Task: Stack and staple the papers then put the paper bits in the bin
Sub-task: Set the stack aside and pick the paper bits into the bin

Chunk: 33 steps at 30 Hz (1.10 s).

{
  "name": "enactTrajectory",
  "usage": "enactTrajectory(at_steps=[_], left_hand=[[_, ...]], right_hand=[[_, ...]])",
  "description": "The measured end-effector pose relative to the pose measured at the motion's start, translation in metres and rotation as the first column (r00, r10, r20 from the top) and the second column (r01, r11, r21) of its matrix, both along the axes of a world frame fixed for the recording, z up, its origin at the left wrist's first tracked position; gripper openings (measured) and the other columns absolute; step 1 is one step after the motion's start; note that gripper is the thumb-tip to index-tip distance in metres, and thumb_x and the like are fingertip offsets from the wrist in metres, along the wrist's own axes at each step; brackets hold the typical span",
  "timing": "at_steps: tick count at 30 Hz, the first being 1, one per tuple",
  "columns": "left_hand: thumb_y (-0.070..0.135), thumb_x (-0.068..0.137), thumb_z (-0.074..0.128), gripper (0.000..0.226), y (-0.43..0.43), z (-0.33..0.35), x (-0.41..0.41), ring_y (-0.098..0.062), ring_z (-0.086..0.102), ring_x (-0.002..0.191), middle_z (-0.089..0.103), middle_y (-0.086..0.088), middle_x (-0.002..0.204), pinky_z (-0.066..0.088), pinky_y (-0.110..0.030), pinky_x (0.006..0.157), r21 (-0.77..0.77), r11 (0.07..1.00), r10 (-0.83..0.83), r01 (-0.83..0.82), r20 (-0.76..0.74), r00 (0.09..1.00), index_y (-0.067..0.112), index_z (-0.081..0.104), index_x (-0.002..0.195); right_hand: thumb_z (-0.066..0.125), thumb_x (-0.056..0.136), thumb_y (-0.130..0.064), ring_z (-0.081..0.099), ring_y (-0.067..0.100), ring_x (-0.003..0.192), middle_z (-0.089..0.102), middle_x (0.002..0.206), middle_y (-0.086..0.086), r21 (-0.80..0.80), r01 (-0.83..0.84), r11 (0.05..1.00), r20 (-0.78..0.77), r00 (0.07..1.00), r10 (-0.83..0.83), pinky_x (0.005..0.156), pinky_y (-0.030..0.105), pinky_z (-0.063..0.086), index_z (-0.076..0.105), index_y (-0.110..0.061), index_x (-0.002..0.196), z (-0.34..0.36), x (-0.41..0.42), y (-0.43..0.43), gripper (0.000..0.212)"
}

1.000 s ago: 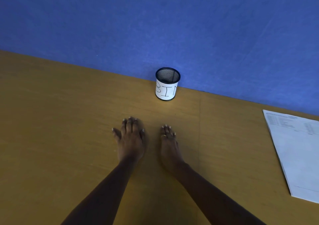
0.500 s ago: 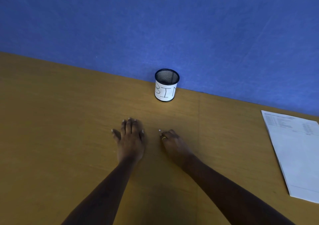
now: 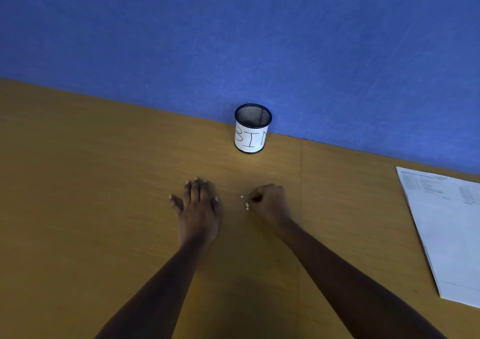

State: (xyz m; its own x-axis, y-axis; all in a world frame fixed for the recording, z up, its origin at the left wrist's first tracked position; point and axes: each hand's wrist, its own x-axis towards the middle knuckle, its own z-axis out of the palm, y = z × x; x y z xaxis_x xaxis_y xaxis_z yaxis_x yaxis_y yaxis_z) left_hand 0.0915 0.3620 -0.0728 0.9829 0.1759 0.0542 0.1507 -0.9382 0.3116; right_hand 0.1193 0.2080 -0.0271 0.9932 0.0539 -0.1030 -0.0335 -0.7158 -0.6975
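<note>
On my feed I see two bare forearms, uncovered down to the bottom edge. The left hand has short nails with pale tips; on the right hand I cannot make them out.

Tally recorded. One black mesh cylindrical bin with a white label, upper centre. At least three small white paper bits, centre. One stack of white printed papers, right edge. Two hands: left hand, right hand.
</note>
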Motion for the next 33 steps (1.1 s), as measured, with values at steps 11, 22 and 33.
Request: enactTrajectory(at_steps=[11, 22, 33], left_hand=[[0.047, 0.079, -0.006, 0.082, 0.0, -0.002, 0.001, -0.023, 0.017, 0.144, 0.027, -0.007, 0.153, 0.007, -0.056, 0.113, 0.012, 1.0, 0.007, -0.007, 0.011, 1.0, 0.011, 0.029, 0.144], [0.047, 0.08, -0.006, 0.081, 0.0, -0.003, 0.002, -0.022, 0.017, 0.144, 0.028, -0.006, 0.153, 0.009, -0.056, 0.113, 0.022, 1.0, 0.01, -0.01, 0.006, 1.0, 0.011, 0.029, 0.144], [0.048, 0.078, -0.009, 0.083, 0.0, -0.002, 0.001, -0.022, 0.013, 0.145, 0.024, -0.006, 0.155, 0.006, -0.055, 0.113, 0.02, 1.0, 0.003, -0.003, 0.002, 1.0, 0.012, 0.026, 0.145]], right_hand=[[0.062, 0.078, 0.012, 0.061, 0.014, 0.071, 0.068, 0.068, 0.007, 0.792, 0.486, 0.368, -0.463, 0.872, -0.156, 0.066, 0.014, 0.056, 0.063, 0.008, 0.085, 0.051, 0.046, -0.01, 0.009], [0.06, 0.082, 0.01, 0.059, 0.014, 0.074, 0.057, 0.072, 0.004, 0.653, 0.416, 0.633, -0.261, 0.908, -0.328, 0.088, 0.027, 0.053, 0.063, 0.011, 0.1, 0.101, 0.141, 0.0, 0.019], [0.062, 0.074, 0.01, 0.062, 0.015, 0.078, 0.072, 0.09, 0.013, 0.18, 0.285, 0.941, 0.19, 0.929, -0.318, 0.077, 0.026, 0.055, 0.074, -0.001, 0.081, 0.098, 0.145, 0.004, 0.018]])
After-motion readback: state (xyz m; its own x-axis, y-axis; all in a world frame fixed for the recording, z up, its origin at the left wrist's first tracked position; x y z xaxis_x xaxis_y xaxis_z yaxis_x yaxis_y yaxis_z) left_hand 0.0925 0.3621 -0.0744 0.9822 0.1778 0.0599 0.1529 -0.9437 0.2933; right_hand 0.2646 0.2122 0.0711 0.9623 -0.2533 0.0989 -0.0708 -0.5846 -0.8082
